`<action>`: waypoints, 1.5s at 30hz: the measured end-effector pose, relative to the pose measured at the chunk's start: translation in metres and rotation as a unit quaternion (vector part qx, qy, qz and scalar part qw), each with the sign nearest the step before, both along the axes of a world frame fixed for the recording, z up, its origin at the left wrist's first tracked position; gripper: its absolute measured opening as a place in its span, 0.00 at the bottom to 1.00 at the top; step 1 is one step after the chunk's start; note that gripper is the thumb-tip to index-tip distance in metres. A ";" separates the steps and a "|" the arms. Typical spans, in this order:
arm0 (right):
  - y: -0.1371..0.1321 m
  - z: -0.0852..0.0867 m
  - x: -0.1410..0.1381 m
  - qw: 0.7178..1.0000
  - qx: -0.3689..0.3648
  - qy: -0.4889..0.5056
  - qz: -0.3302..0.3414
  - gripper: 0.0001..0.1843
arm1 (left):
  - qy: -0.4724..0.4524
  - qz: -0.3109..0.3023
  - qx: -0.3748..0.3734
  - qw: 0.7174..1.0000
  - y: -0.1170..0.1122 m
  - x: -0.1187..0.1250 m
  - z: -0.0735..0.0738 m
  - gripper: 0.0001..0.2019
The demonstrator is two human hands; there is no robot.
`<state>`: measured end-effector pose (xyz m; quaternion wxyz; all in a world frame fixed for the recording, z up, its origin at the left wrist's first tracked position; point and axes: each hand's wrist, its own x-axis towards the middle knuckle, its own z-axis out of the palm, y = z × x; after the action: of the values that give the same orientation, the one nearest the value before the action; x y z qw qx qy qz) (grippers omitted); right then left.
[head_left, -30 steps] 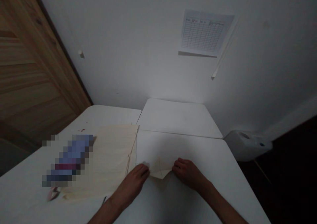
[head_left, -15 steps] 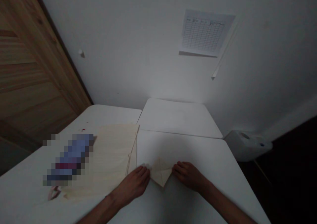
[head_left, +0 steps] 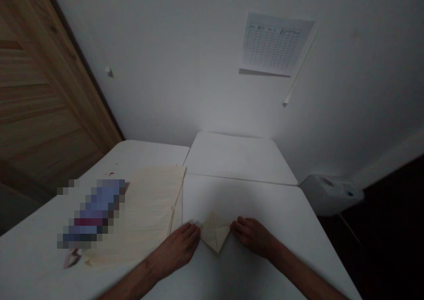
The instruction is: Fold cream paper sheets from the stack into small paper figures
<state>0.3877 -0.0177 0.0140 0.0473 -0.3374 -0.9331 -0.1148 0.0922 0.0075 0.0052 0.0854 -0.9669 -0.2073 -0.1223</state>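
A small folded cream paper (head_left: 215, 231) lies diamond-shaped on the white table (head_left: 251, 198), held between my two hands. My left hand (head_left: 175, 249) pinches its left corner, and my right hand (head_left: 253, 236) grips its right corner. A stack of cream paper sheets (head_left: 149, 211) lies to the left of my left hand, with its edge close to my fingers. On that stack rests a long object (head_left: 92, 214), pixelated so that I cannot tell what it is.
A pink-and-dark item (head_left: 73, 259) lies near the stack's lower left corner. A second white table (head_left: 238, 158) butts against the far edge. A wooden door (head_left: 43, 96) stands at left, a printed chart (head_left: 273, 43) hangs on the wall, and a white plastic object (head_left: 331, 195) sits beyond the right edge.
The folded paper has changed shape, its lower tip now pointing down in a tighter diamond. My left hand has turned and shifted slightly left, and both forearms lie lower.
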 end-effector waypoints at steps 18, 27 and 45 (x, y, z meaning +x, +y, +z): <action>-0.017 -0.008 0.003 0.989 -0.042 0.063 -0.126 0.17 | -0.124 0.125 -0.087 0.981 -0.017 0.012 0.015 0.10; -0.021 -0.014 0.000 0.981 -0.039 0.098 -0.163 0.17 | -0.137 0.081 -0.104 0.982 -0.030 0.037 -0.010 0.25; -0.012 0.000 -0.025 0.968 -0.077 0.201 -0.130 0.13 | -0.124 0.000 -0.052 0.991 -0.032 0.041 -0.007 0.14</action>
<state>0.3627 -0.0301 0.0136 0.1927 -0.4742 -0.8588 0.0226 0.1337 -0.0241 -0.0018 0.0082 -0.9474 -0.2223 -0.2301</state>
